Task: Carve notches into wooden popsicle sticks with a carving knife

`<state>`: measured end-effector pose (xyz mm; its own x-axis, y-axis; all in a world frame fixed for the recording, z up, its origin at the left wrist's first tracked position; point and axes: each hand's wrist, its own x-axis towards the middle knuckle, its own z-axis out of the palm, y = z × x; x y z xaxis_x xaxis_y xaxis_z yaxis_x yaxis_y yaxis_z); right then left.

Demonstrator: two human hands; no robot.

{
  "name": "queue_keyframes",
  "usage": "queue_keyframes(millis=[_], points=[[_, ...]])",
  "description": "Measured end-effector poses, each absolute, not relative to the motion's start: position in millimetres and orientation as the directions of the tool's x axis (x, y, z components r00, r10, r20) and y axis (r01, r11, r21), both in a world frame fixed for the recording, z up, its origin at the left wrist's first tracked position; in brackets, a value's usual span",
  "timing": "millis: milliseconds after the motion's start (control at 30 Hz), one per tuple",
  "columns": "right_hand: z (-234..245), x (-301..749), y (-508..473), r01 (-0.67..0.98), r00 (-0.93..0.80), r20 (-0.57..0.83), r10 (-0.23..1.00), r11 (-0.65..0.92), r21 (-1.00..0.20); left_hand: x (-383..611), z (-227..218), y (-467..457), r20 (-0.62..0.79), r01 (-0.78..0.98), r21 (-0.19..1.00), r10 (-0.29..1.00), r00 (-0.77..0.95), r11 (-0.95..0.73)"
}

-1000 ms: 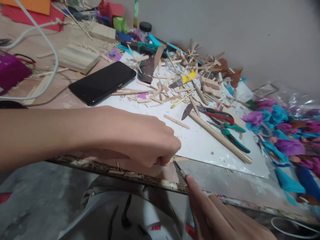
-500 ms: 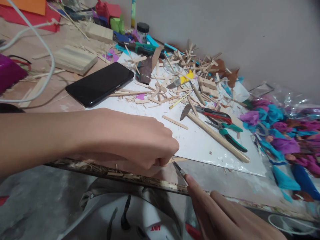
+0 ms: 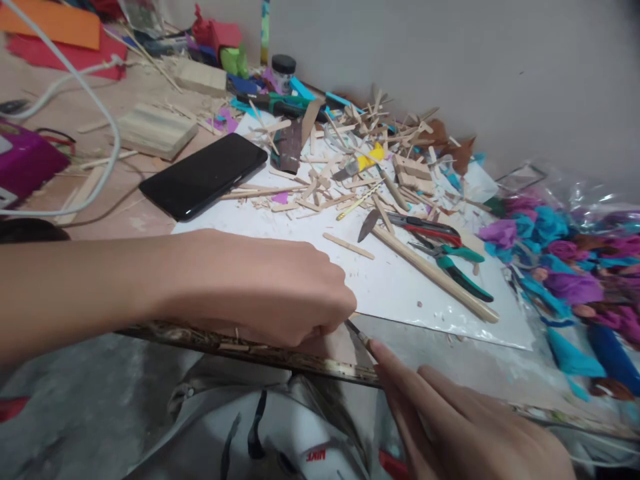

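My left hand (image 3: 290, 293) is closed, knuckles up, near the front edge of the table. A sliver of a pale wooden stick (image 3: 353, 317) shows beside its fingers; most of the stick is hidden under the hand. Wrapped round a thin craft knife (image 3: 357, 332), my right hand (image 3: 450, 420) comes in from the lower right. The knife's blade points up and left, close against the left fingers and the stick's visible end. Just beyond the hands, a single wooden stick (image 3: 349, 246) lies on a white sheet (image 3: 385, 287).
A hammer (image 3: 435, 273), green-handled pliers (image 3: 457, 267) and a red-and-black cutter (image 3: 425, 227) lie to the right. Behind are a black phone (image 3: 205, 175), heaped stick scraps (image 3: 320, 180) and a yellow-handled knife (image 3: 367, 159). Colourful crepe paper (image 3: 565, 280) fills the far right. Wood shavings line the front edge.
The view has shifted slightly. The knife tip has come nearer the left fingers, and less of the stick's end shows. Both hands stay closed.
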<state>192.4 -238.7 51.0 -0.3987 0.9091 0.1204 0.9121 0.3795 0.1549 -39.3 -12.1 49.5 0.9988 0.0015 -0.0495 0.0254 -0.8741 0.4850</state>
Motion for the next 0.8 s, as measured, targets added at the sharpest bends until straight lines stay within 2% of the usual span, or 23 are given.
queue_keyframes(millis=[133, 267, 300, 433, 533, 667, 800], points=[[59, 195, -239, 0.938, -0.326, 0.096, 0.941, 0.334, -0.091, -35, 52, -27, -0.078, 0.016, 0.466, -0.022, 0.997, -0.885], [61, 204, -247, 0.927, -0.097, 0.127, 0.987, 0.136, -0.351, -27, 45, -45, -0.1, 0.004, 0.449, -0.046, 0.994, -0.894], [60, 207, -250, 0.915, -0.044, 0.135, 0.99, 0.094, -0.392, -26, 42, -47, -0.053, -0.007, 0.447, -0.034, 0.998, -0.895], [54, 216, -259, 0.901, 0.112, 0.313, 0.943, 0.037, -0.433, -20, 37, -40, 0.134, -0.031, 0.407, 0.026, 0.991, -0.913], [51, 215, -263, 0.894, 0.16, 0.406, 0.9, 0.042, -0.447, -13, 37, -26, 0.121, -0.086, 0.366, -0.045, 0.992, -0.927], [50, 207, -261, 0.869, 0.151, 0.389, 0.909, 0.066, -0.49, -2, 27, -12, 0.016, -0.174, 0.378, -0.181, 0.983, -0.909], [50, 203, -256, 0.862, 0.127, 0.342, 0.931, 0.066, -0.502, 1, 15, -10, 0.023, -0.155, 0.407, -0.159, 0.987, -0.9]])
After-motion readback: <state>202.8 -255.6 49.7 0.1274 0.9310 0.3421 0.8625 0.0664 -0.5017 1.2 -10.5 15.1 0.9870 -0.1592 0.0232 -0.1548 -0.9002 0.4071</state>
